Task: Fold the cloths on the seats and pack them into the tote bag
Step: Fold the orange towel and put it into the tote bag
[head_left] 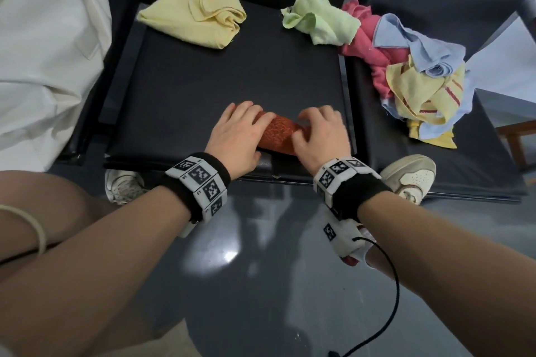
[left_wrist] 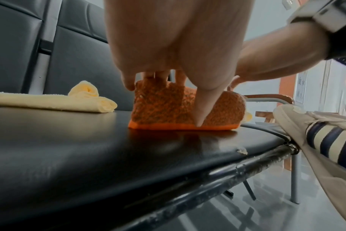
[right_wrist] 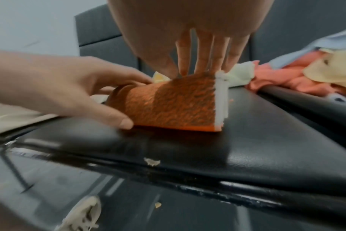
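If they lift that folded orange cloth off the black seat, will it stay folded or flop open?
The folded orange textured cloth is probably soft and floppy: it humps up between the left hand and right hand rather than lying stiff. Lifted by one end, its layers would likely sag open. It looks light, and should slide easily on the glossy black seat.

- Pale sneakers (head_left: 407,174) stand on the glossy grey floor (head_left: 261,284).
- A black cable (head_left: 388,298) trails across the floor.
- A wooden chair (head_left: 519,139) stands at the right.
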Tool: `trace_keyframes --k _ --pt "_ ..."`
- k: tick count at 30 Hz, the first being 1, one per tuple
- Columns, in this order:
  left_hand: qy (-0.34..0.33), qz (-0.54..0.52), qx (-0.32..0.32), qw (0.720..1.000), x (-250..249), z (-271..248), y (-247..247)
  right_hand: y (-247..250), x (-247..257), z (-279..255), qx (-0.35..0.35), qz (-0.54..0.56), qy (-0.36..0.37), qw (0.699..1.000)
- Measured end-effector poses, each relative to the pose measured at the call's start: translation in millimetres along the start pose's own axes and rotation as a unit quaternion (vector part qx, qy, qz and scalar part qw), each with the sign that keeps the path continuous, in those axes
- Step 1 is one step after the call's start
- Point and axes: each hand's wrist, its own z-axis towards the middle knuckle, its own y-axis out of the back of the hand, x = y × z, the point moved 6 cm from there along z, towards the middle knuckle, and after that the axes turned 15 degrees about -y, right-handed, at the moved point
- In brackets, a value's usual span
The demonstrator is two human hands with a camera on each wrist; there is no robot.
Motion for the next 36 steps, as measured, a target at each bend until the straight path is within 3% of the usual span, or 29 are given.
trace_keyframes --k 3,6,23,36 --pt "0.006 0.002 -0.009 1.0 2 5 -1 -15 13 -15 0.059 -0.059 0.059 0.995" --pt "0.012 0.007 -0.01 1.0 1 6 -3 -28 7 -14 0.087 -0.085 0.057 0.991" --pt "0.06 0.039 -0.008 0.997 7 24 -17 -64 2 21 0.1 -0.155 0.055 0.981" --pt "0.1 0.038 0.056 0.993 -5 6 -6 -55 3 17 0.139 -0.189 0.087 0.968"
